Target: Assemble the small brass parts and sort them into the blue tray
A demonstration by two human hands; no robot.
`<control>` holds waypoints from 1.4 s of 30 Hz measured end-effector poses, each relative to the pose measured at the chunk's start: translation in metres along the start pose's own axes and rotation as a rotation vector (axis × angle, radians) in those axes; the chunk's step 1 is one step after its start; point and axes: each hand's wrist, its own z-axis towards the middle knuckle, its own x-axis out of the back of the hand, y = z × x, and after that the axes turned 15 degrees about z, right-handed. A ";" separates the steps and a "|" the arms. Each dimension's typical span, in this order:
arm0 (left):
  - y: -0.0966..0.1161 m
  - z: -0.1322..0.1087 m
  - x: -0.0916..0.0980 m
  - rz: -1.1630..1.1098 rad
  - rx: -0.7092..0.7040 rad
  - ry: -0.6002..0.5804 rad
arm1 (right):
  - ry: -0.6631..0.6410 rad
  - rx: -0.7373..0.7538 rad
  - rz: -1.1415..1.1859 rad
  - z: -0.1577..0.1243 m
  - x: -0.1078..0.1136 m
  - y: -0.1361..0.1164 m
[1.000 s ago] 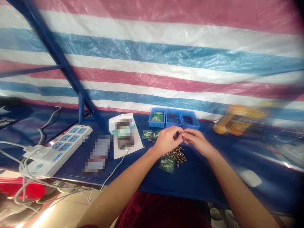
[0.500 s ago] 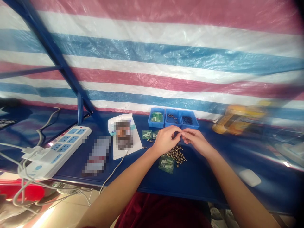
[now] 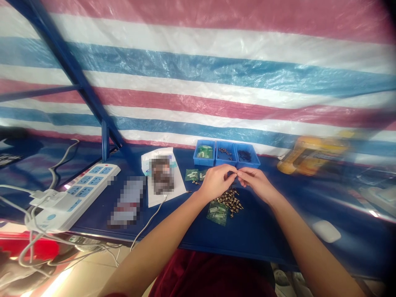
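Observation:
My left hand (image 3: 219, 180) and my right hand (image 3: 255, 181) meet fingertip to fingertip above the blue table. Both are closed in a pinch, and whatever sits between the fingers is too small to make out. Just below them lies a heap of small brass-coloured metal parts (image 3: 233, 201). A green-tinted plastic packet (image 3: 217, 213) with pale pieces inside touches the heap's left side. Beyond the hands stand three blue bins: one with green packets (image 3: 204, 152), one with a few brass-coloured parts (image 3: 225, 153), one with small dark pieces (image 3: 244, 156).
A white power strip (image 3: 77, 194) with cables lies at the left. Beside it are a blurred-out object (image 3: 127, 202) and a white paper packet (image 3: 177, 183). A yellow container (image 3: 312, 154) is at the right, with a white rounded case (image 3: 326, 231) nearer me.
Almost nothing differs. Both hands keep their fingertips together over the heap, and the whole view has shifted very slightly.

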 end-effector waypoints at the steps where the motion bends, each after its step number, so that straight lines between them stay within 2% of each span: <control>1: 0.000 0.000 0.000 0.002 0.000 -0.007 | -0.003 0.002 -0.006 0.000 0.000 0.000; 20: 0.000 0.000 -0.002 0.017 0.020 0.017 | -0.025 0.019 0.006 0.001 -0.004 0.001; 28: 0.002 0.000 0.000 -0.014 0.052 0.007 | 0.040 0.042 0.006 0.002 0.001 0.003; 33: -0.001 0.001 0.001 0.036 0.032 -0.035 | 0.040 0.059 -0.017 0.004 0.003 0.005; 42: -0.004 0.000 -0.004 0.037 0.005 -0.026 | 0.015 0.061 -0.097 0.002 0.000 0.003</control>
